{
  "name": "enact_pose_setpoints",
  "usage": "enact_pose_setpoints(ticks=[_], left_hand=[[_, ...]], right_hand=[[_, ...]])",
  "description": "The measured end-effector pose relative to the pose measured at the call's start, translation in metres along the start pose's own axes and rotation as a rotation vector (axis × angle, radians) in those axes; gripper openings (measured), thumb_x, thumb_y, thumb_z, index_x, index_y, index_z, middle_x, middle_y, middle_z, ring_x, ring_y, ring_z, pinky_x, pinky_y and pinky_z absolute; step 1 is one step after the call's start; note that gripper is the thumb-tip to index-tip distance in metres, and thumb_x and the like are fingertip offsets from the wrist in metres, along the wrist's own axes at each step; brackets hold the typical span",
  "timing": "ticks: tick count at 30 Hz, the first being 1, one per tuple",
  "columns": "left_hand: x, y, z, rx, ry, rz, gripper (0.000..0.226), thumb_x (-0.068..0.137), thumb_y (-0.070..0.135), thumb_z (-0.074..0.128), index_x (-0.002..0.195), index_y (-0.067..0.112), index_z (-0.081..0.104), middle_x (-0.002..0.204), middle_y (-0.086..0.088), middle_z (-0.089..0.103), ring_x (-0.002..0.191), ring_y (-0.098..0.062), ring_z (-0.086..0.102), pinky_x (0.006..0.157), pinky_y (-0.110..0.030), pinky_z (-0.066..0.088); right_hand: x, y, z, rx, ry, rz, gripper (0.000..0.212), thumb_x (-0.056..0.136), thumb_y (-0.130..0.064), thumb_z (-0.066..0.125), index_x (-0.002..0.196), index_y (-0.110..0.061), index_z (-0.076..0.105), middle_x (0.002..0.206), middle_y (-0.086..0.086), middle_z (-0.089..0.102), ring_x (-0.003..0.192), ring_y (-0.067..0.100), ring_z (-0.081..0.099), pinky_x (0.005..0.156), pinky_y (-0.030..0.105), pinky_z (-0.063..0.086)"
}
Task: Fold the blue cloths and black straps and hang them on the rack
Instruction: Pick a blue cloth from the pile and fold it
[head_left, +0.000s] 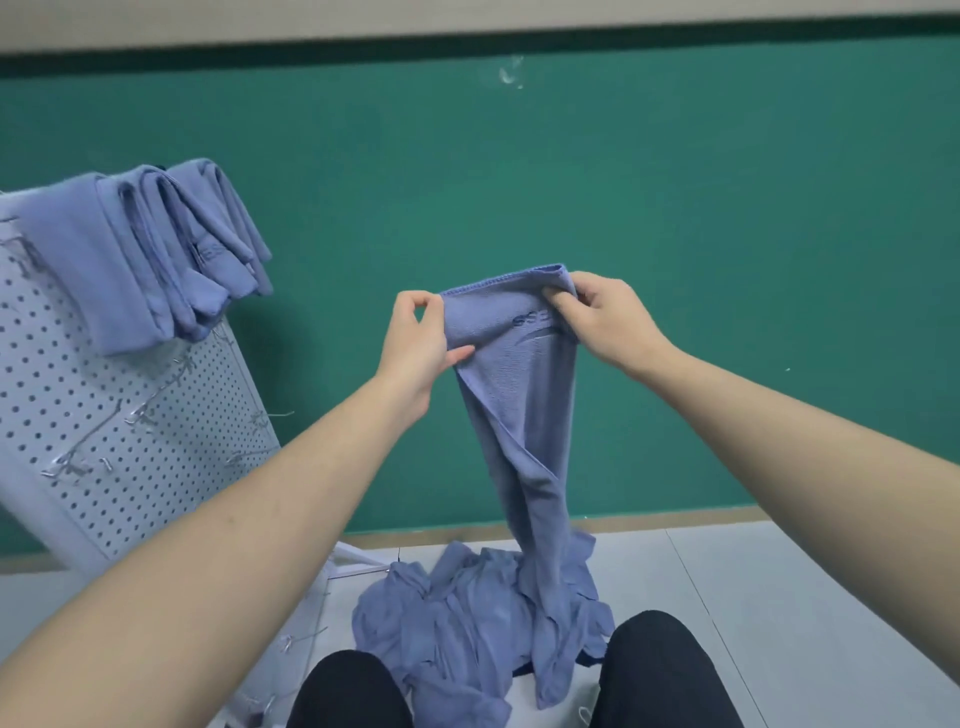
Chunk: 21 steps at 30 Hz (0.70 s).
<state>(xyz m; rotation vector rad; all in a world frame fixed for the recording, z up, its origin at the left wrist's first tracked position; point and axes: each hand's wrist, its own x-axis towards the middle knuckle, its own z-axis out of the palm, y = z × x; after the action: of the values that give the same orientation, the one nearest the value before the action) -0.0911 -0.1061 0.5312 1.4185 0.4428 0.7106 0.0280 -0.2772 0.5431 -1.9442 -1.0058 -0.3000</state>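
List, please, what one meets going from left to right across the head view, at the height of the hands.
Pegboard rack → folded blue cloths hung on its top → left hand → held blue cloth → right hand.

I see a big green wall (675, 208) straight ahead, with a pale band (467, 15) along its top and a small white scuff (511, 75) high up. The light grey floor (779, 597) meets it below. My black trouser knees (660, 675) poke in at the bottom.

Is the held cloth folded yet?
Partly: the blue cloth is doubled over at its top edge, pinched by both hands; the rest hangs loose.
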Motion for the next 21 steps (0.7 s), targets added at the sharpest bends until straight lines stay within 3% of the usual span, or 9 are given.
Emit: enact_pose_setpoints(ticks=[3,5,7,9,12,15,17,21], left_hand=[[-0.004,0.005,-0.003,-0.041,-0.065,0.031,0.027,0.097,0.03,0.064,0.115,0.012,0.055,0.113,0.0,0.067,0.094,-0.006,0.069,0.089,-0.029,0.058],[-0.006,0.003,-0.003,0.102,-0.096,0.092,0.022,0.09,0.023,0.074,0.108,0.013,0.067,0.104,0.003,0.075,0.092,-0.008,0.071,0.088,-0.028,0.057],[-0.009,0.001,-0.004,0.108,-0.102,0.092,0.006,0.09,0.016,0.073,0.096,0.017,0.072,0.097,0.003,0.076,0.092,-0.013,0.07,0.084,-0.029,0.057],[-0.014,0.004,-0.002,-0.041,-0.158,0.019,0.008,0.099,0.018,0.063,0.103,0.019,0.069,0.108,0.0,0.074,0.1,-0.017,0.07,0.076,-0.032,0.06],[-0.02,0.009,0.001,-0.07,-0.186,-0.023,0.013,0.104,0.029,0.051,0.107,0.029,0.063,0.12,0.004,0.07,0.106,-0.016,0.068,0.064,-0.035,0.06],[-0.018,0.006,0.002,0.057,-0.079,0.047,0.016,0.104,0.031,0.047,0.102,0.031,0.063,0.102,0.01,0.069,0.084,-0.008,0.063,0.052,-0.023,0.05],[-0.016,0.002,0.0,0.082,-0.031,0.094,0.018,0.103,0.03,0.047,0.101,0.027,0.065,0.092,0.011,0.068,0.074,-0.005,0.059,0.055,-0.018,0.046],[-0.016,-0.009,-0.006,0.035,0.008,0.068,0.018,0.103,0.031,0.051,0.109,0.025,0.067,0.106,0.012,0.074,0.094,-0.003,0.068,0.081,-0.022,0.053]], right_hand=[[0.003,-0.007,-0.003,0.113,0.022,0.032,0.019,0.102,-0.027,0.049,0.092,-0.028,0.065,0.069,-0.026,0.06,0.065,-0.003,0.051,0.07,0.027,0.048],[0.001,-0.013,-0.002,0.103,0.037,0.034,0.019,0.104,-0.03,0.045,0.102,-0.025,0.062,0.082,-0.021,0.063,0.078,0.002,0.056,0.077,0.027,0.047],[-0.003,-0.016,0.0,0.006,0.019,0.021,0.018,0.105,-0.033,0.04,0.103,-0.024,0.056,0.086,-0.008,0.066,0.083,0.017,0.06,0.078,0.033,0.048],[-0.007,-0.017,0.001,-0.096,0.032,-0.002,0.017,0.105,-0.036,0.037,0.098,-0.024,0.046,0.073,0.0,0.062,0.073,0.027,0.058,0.069,0.039,0.048],[-0.01,-0.019,0.003,-0.014,0.057,0.02,0.03,0.098,-0.047,0.056,0.097,-0.018,0.05,0.072,-0.001,0.062,0.069,0.019,0.056,0.067,0.036,0.043],[-0.01,-0.016,0.007,0.055,-0.095,0.094,0.037,0.086,-0.043,0.074,0.097,-0.009,0.064,0.094,0.006,0.072,0.08,0.018,0.064,0.079,0.038,0.053],[-0.011,-0.013,0.009,0.13,-0.156,0.147,0.023,0.089,-0.03,0.072,0.095,-0.009,0.069,0.095,0.006,0.074,0.078,0.012,0.062,0.08,0.038,0.055],[-0.013,-0.014,0.013,0.405,-0.09,0.215,0.02,0.096,-0.037,0.058,0.099,-0.017,0.063,0.091,-0.005,0.063,0.083,0.011,0.056,0.078,0.035,0.049]])
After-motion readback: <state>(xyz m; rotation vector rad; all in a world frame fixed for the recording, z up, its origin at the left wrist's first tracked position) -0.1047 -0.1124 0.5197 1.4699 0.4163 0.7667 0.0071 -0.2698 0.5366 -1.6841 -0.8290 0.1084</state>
